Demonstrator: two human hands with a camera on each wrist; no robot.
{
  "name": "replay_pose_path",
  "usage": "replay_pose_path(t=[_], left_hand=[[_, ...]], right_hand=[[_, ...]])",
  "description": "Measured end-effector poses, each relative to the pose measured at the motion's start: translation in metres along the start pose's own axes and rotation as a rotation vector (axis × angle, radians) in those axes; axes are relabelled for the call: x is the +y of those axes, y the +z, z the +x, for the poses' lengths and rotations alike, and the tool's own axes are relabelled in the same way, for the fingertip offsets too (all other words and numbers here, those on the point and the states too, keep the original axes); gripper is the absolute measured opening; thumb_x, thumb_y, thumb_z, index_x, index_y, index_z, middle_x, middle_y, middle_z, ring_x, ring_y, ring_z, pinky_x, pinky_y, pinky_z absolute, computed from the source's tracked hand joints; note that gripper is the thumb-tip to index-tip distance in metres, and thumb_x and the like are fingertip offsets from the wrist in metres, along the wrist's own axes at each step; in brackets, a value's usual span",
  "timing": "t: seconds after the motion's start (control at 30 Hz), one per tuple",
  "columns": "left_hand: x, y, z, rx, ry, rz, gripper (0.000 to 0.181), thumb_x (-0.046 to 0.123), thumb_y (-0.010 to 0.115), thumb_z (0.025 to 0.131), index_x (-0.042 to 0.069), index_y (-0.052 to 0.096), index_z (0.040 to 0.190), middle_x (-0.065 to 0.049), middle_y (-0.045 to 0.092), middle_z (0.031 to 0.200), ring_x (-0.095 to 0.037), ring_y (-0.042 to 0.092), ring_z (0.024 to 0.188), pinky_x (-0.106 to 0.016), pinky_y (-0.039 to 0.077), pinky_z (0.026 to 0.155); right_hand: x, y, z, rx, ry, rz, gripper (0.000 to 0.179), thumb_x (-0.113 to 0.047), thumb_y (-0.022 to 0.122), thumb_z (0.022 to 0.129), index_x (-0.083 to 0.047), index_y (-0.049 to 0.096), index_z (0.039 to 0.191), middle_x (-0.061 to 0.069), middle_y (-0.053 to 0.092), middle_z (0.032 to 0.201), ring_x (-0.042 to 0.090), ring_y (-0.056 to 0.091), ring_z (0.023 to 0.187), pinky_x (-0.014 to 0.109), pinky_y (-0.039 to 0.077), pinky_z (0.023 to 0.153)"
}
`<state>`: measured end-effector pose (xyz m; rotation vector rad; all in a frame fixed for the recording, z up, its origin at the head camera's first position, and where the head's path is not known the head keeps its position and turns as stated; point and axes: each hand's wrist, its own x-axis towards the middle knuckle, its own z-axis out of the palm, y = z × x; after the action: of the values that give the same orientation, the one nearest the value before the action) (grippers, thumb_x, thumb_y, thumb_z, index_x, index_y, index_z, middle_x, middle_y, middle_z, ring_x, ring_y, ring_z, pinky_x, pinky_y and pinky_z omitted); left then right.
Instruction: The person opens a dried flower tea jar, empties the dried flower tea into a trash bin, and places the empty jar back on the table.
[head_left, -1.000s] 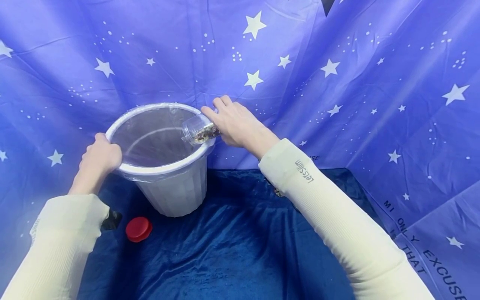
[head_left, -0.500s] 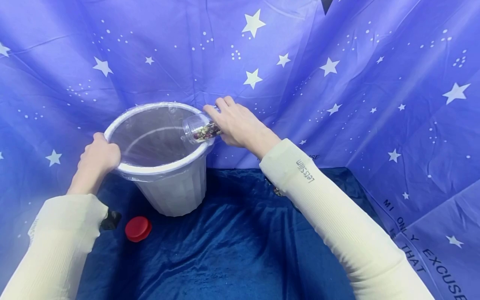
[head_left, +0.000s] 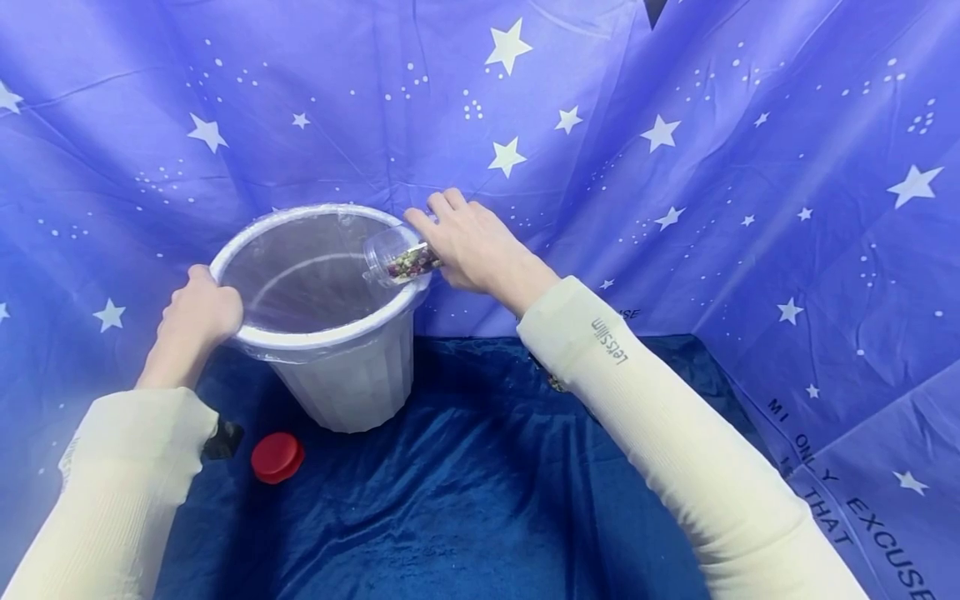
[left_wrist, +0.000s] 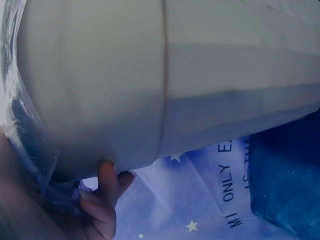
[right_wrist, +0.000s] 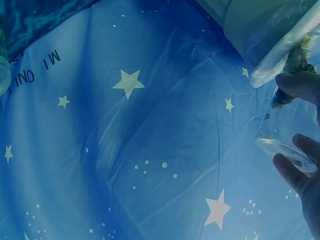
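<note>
A pale, ribbed bin (head_left: 348,387) with a clear plastic liner over its rim stands on the dark blue cloth. My left hand (head_left: 201,312) grips its left rim; in the left wrist view, curled fingers (left_wrist: 106,175) reach under the lip, against the outer wall. Over the right rim, my right hand (head_left: 476,250) holds a clear plastic jar (head_left: 380,248) tilted mouth-first into the bin. Small dried bits (head_left: 412,263) of mixed colours lie along the jar's lower side. The right wrist view shows my thumb and fingers around the jar's base end (right_wrist: 287,150).
A red screw lid (head_left: 277,457) lies on the blue cloth (head_left: 450,500), in front of the bin. Partly hidden by the right sleeve is another small item (head_left: 556,383). A clear container (right_wrist: 4,75) shows at the right wrist view's left edge. Star-printed curtains hang behind.
The bits inside the tilted jar have shifted a little. Both hands stay in nearly the same place, and the bin and red lid have not moved.
</note>
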<state>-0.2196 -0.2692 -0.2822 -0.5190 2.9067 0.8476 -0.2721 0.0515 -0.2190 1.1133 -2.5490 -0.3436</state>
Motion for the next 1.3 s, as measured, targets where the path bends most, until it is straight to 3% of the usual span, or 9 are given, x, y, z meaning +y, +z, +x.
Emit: replay_pose_path(t=[0.53, 0.9, 1.13, 1.3], left_hand=[[-0.002, 0.001, 0.004, -0.014, -0.007, 0.001, 0.064, 0.025, 0.018, 0.095, -0.013, 0.010, 0.146, -0.047, 0.034, 0.134, -0.066, 0.032, 0.124, -0.069, 0.034, 0.095], [0.001, 0.000, 0.002, -0.018, -0.015, -0.002, 0.065, 0.025, 0.017, 0.095, -0.013, 0.008, 0.147, -0.047, 0.033, 0.135, -0.065, 0.033, 0.125, -0.069, 0.034, 0.096], [0.000, 0.000, 0.001, -0.011, -0.016, -0.003, 0.064, 0.025, 0.017, 0.095, -0.013, 0.009, 0.147, -0.047, 0.034, 0.134, -0.066, 0.033, 0.124, -0.069, 0.034, 0.096], [0.001, 0.000, 0.001, -0.006, -0.011, -0.005, 0.065, 0.025, 0.017, 0.096, -0.013, 0.008, 0.147, -0.047, 0.034, 0.135, -0.066, 0.033, 0.124, -0.069, 0.034, 0.096]], right_hand=[[-0.010, 0.000, 0.006, 0.033, -0.032, -0.067, 0.053, -0.001, 0.057, 0.087, -0.009, 0.042, 0.138, 0.019, 0.049, 0.131, 0.036, 0.046, 0.125, 0.043, 0.051, 0.088], [-0.012, 0.002, 0.008, 0.083, -0.075, -0.142, 0.053, -0.002, 0.058, 0.087, -0.011, 0.044, 0.137, 0.018, 0.050, 0.130, 0.035, 0.045, 0.125, 0.043, 0.050, 0.085], [-0.013, 0.003, 0.008, 0.097, -0.088, -0.123, 0.051, -0.002, 0.058, 0.088, -0.012, 0.045, 0.137, 0.018, 0.050, 0.130, 0.035, 0.045, 0.125, 0.043, 0.050, 0.086], [-0.012, 0.004, 0.007, 0.061, -0.067, -0.094, 0.054, -0.012, 0.063, 0.092, -0.013, 0.042, 0.142, 0.019, 0.048, 0.133, 0.036, 0.043, 0.129, 0.044, 0.049, 0.090]])
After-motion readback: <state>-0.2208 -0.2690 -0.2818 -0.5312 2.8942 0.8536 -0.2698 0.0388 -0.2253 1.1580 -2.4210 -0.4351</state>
